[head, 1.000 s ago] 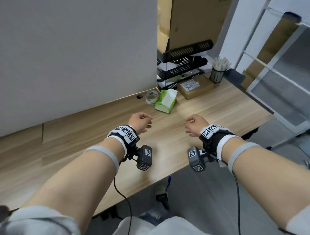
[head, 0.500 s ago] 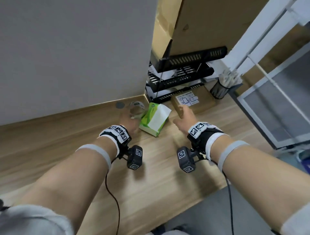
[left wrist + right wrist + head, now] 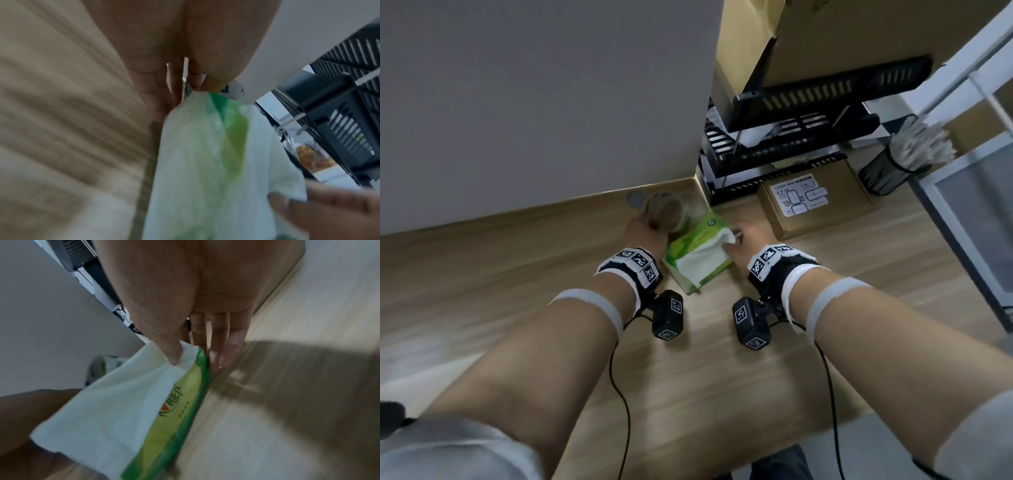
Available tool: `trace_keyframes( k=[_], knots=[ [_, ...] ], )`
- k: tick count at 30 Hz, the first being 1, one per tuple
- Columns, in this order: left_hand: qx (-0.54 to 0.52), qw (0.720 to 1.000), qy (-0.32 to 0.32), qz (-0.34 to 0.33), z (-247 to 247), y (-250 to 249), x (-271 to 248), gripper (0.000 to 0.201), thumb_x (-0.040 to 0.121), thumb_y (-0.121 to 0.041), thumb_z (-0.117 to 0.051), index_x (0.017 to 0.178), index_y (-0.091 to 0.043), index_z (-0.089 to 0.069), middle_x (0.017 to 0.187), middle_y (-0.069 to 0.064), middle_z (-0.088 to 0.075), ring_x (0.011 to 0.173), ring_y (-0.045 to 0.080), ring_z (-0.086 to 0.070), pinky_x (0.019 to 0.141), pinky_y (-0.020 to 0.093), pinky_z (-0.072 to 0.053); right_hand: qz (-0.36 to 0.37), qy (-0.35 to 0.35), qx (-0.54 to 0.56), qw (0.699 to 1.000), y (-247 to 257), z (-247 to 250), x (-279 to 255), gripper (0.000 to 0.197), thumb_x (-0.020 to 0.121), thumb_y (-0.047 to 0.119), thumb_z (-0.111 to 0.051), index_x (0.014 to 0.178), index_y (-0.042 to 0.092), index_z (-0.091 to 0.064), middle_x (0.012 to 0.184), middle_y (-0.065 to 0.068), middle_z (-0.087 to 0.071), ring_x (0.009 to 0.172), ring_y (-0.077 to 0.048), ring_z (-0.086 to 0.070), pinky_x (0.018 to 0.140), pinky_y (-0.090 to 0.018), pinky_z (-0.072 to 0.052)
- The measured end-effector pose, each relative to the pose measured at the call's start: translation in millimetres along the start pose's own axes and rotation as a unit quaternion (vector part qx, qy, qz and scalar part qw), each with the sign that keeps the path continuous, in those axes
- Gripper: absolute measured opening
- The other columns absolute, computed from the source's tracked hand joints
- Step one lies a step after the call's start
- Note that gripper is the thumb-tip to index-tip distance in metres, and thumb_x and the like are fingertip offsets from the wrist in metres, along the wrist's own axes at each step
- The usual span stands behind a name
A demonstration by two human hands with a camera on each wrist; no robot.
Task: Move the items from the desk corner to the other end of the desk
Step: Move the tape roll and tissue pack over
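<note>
A green tissue pack (image 3: 698,263) with white tissue showing on top lies near the desk corner. My right hand (image 3: 743,240) holds its far end, with the thumb pressed on the tissue and the fingers (image 3: 218,344) down its right side to the desk. The same pack (image 3: 144,402) fills the right wrist view. A clear tape roll (image 3: 667,214) sits just behind it against the partition. My left hand (image 3: 643,233) reaches it. In the left wrist view the pack (image 3: 205,162) hides the fingertips of that hand (image 3: 174,89), so any grip on the roll is hidden.
A labelled cardboard box (image 3: 811,205) lies right of the pack, in front of a black tiered tray rack (image 3: 791,137). A mesh cup of white sticks (image 3: 890,171) stands at the right edge. The grey partition (image 3: 534,102) closes the back. Bare wooden desk (image 3: 517,274) stretches left.
Both hands moved forward across the desk to the corner. The left one reached the tape roll and the right one came onto the tissue pack. The head camera tilted down and closer.
</note>
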State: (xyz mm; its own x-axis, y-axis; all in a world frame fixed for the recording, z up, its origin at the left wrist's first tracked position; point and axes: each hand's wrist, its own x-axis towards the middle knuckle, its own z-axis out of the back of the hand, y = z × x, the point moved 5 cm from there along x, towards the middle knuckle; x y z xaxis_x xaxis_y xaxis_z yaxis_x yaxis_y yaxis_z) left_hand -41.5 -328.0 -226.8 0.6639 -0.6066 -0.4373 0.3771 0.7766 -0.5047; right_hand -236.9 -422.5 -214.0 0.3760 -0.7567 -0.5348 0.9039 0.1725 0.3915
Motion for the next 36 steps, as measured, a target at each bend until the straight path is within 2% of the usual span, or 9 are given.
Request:
trace_keyframes(
  k=[5,9,15,18,21,25,27,31,36],
  knots=[
    [-0.028,0.996,-0.018,0.085,5.9,37.1,-30.3,0.024,0.097,-0.02,-0.045,0.094,-0.007,-0.064,0.096,0.02,-0.067,0.081,0.035,-0.059,0.07,0.034,-0.043,0.01,-0.002,-0.01,1.0,-13.8,-6.7,-11.1,0.019,0.089,0.02,-0.048,0.092,0.01,-0.064,0.095,-0.018,-0.067,0.086,-0.034,-0.063,0.071,-0.032,-0.05],
    [-0.104,0.985,-0.047,0.13,13.9,83.4,-66.3,0.027,0.088,-0.029,-0.052,0.097,-0.013,-0.072,0.092,0.015,-0.073,0.083,0.033,-0.068,0.078,0.039,-0.058,0.062,-0.007,-0.024,0.998,-8.1,-5.0,-29.9,0.015,0.088,0.02,-0.049,0.084,0.012,-0.061,0.097,-0.019,-0.067,0.087,-0.036,-0.062,0.071,-0.031,-0.049],
    [-0.316,0.924,-0.12,0.177,48.9,130.0,-163.2,0.011,0.092,-0.013,-0.059,0.086,-0.013,-0.068,0.082,0.011,-0.071,0.072,0.024,-0.073,0.072,0.037,-0.06,0.172,0.024,0.006,0.985,36.4,-6.0,-82.8,0.027,0.094,0.028,-0.049,0.097,0.014,-0.071,0.096,-0.015,-0.07,0.078,-0.028,-0.055,0.068,-0.026,-0.038],
    [-0.357,0.899,-0.168,0.19,75.8,154.5,-218.9,0.011,0.092,-0.011,-0.059,0.085,-0.013,-0.066,0.081,0.008,-0.069,0.074,0.023,-0.071,0.069,0.033,-0.057,0.228,0.046,0.037,0.972,73.1,-15.8,-118.4,0.021,0.086,0.03,-0.054,0.077,0.015,-0.066,0.079,-0.008,-0.073,0.066,-0.025,-0.064,0.065,-0.028,-0.05],
    [-0.376,0.878,-0.22,0.201,106.6,188.4,-273.4,0.016,0.093,-0.013,-0.059,0.078,-0.017,-0.063,0.081,0.007,-0.068,0.073,0.023,-0.071,0.068,0.033,-0.056,0.269,0.073,0.052,0.959,112.0,-34.2,-149.6,0.017,0.074,0.028,-0.051,0.068,0.017,-0.063,0.06,-0.004,-0.07,0.055,-0.026,-0.071,0.062,-0.044,-0.061],
    [-0.4,0.849,-0.27,0.215,144.3,244.6,-339.8,0.017,0.093,-0.016,-0.058,0.077,-0.016,-0.064,0.08,0.01,-0.068,0.074,0.025,-0.071,0.069,0.033,-0.055,0.325,0.071,0.018,0.943,169.2,-49.9,-220.5,0.018,0.082,0.015,-0.055,0.064,0.014,-0.054,0.05,0.002,-0.059,0.041,-0.011,-0.059,0.04,-0.013,-0.045],
    [-0.415,0.833,-0.289,0.225,160.3,277.4,-367.4,0.018,0.092,-0.016,-0.055,0.077,-0.016,-0.064,0.077,0.011,-0.067,0.073,0.027,-0.07,0.07,0.034,-0.054,0.338,0.076,0.022,0.938,195.0,-69.2,-248.3,0.019,0.081,0.012,-0.057,0.063,0.015,-0.053,0.048,0.003,-0.058,0.032,-0.003,-0.054,0.036,-0.013,-0.042],
    [-0.435,0.807,-0.324,0.235,190.3,349.2,-411.9,0.018,0.09,-0.021,-0.054,0.078,-0.014,-0.064,0.074,0.011,-0.066,0.07,0.025,-0.068,0.066,0.031,-0.053,0.354,0.105,0.037,0.929,253.6,-132.3,-293.1,0.006,0.075,0.012,-0.057,0.073,0.01,-0.062,0.056,-0.007,-0.069,0.048,-0.023,-0.071,0.057,-0.048,-0.062],
    [-0.446,0.782,-0.355,0.252,235.6,449.5,-468.1,0.018,0.092,-0.023,-0.052,0.083,-0.01,-0.062,0.075,0.009,-0.062,0.067,0.022,-0.065,0.062,0.027,-0.049,0.385,0.138,0.02,0.913,340.6,-220.1,-366.4,0.009,0.082,0.014,-0.056,0.082,0.006,-0.061,0.062,-0.014,-0.071,0.056,-0.029,-0.073,0.062,-0.053,-0.061]
  ],
)
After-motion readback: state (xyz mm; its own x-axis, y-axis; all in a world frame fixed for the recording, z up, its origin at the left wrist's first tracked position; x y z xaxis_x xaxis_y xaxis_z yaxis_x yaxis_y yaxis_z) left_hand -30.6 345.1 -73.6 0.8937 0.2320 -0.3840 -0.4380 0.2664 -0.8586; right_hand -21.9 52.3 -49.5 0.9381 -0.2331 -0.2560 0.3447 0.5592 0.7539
